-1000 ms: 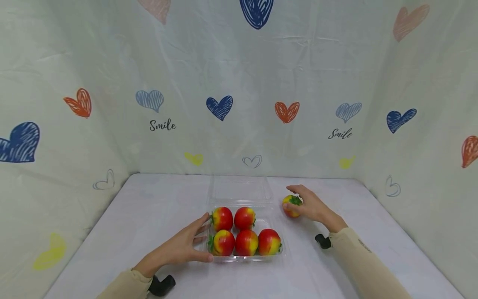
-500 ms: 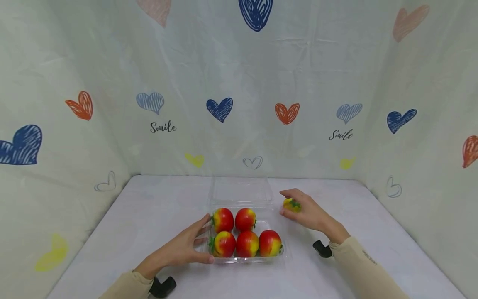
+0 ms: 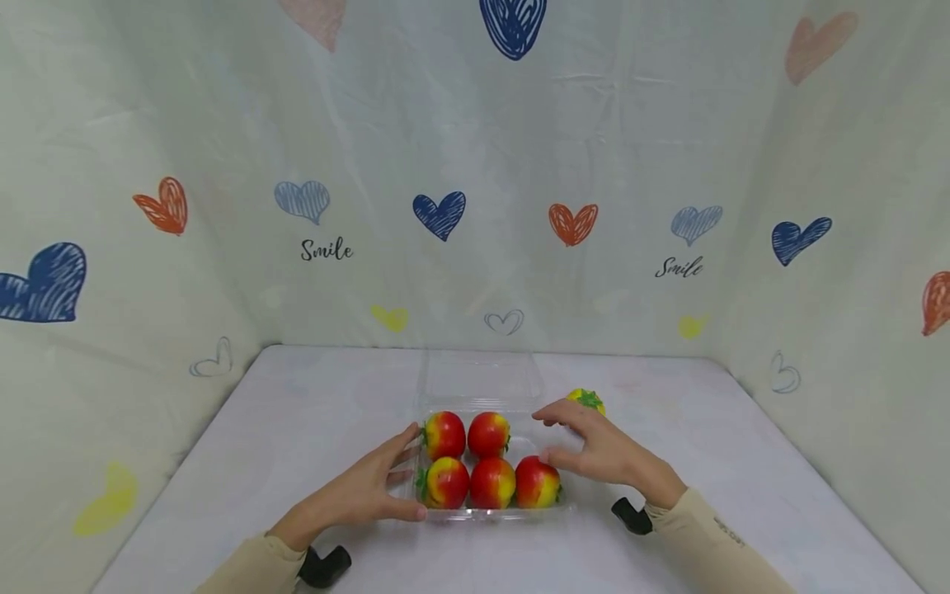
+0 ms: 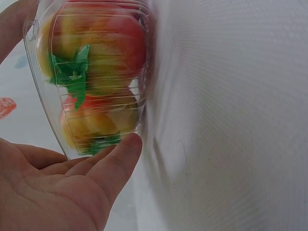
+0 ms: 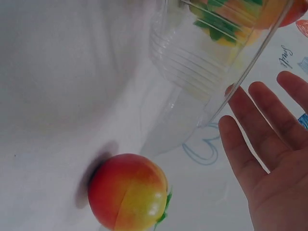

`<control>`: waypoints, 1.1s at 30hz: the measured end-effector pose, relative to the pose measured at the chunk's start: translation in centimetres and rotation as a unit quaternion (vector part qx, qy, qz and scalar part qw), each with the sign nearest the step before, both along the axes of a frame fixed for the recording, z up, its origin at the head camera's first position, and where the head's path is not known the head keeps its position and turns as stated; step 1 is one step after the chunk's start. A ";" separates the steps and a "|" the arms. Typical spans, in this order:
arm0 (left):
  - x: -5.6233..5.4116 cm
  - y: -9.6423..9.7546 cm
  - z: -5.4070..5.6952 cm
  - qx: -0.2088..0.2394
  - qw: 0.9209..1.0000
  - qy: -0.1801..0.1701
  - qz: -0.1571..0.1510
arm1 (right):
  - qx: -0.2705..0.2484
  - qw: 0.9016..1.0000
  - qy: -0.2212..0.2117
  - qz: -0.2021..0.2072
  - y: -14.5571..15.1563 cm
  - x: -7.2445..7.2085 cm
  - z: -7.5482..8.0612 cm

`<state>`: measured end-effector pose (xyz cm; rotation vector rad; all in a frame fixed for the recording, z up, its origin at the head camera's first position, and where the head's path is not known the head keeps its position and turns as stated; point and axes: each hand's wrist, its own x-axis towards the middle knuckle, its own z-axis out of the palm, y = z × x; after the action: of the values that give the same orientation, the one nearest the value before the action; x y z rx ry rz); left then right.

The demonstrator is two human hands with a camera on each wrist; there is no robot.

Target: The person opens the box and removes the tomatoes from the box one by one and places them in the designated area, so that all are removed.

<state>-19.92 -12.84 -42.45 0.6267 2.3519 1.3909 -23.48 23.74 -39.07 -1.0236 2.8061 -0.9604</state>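
A clear plastic clamshell box (image 3: 529,444) stands in the middle of the table, holding several red-and-yellow, tomato-like fruits (image 3: 491,483) with green leafy tops. At its left end my left hand (image 3: 359,488) rests with spread, fairly straight fingers; the left wrist view has fingertips (image 4: 131,142) against the clear wall. My right hand (image 3: 612,445) hovers over the box's right end, fingers apart and holding nothing. Behind that hand another such fruit (image 3: 588,399) sits on the table, partly covered in the head view but plain to see in the right wrist view.
The box's clear lid (image 3: 481,375) lies folded back toward the rear curtain (image 3: 616,165), which is printed with hearts. White cloth covers the table (image 3: 319,404). A black wrist camera mount (image 3: 632,516) hangs beneath the right wrist.
My right hand has let go of the loose fruit and moved left and nearer, over the box's right end. That fruit stays on the table, its green top turned upward. The left hand keeps its place.
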 end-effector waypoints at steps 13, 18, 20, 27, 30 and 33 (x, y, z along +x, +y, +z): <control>0.1 0.0 0.1 -0.007 1.000 0.004 0.000 | 0.077 0.997 -0.024 0.009 -0.9 1.1 -0.6; 0.1 -0.1 0.2 -0.007 1.000 0.007 0.000 | 0.088 0.995 0.016 0.045 -1.1 1.0 -0.7; 0.1 0.0 0.2 -0.007 1.000 0.007 0.002 | 0.087 0.994 0.030 0.058 -1.1 1.0 -0.8; 0.1 -0.1 0.1 -0.003 1.000 0.006 0.001 | 0.090 0.995 0.021 0.047 -1.2 1.1 -0.9; 0.0 -0.1 0.0 -0.002 1.000 0.006 0.001 | 0.089 0.995 0.008 0.035 -1.2 1.2 -0.9; 0.0 0.0 0.0 -0.004 1.000 0.004 0.002 | 0.078 0.997 -0.011 0.020 -1.0 1.3 -0.8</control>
<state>-19.93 -12.87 -42.43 0.6263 2.3656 1.3839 -22.18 22.71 -39.88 -1.0376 2.7800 -0.7292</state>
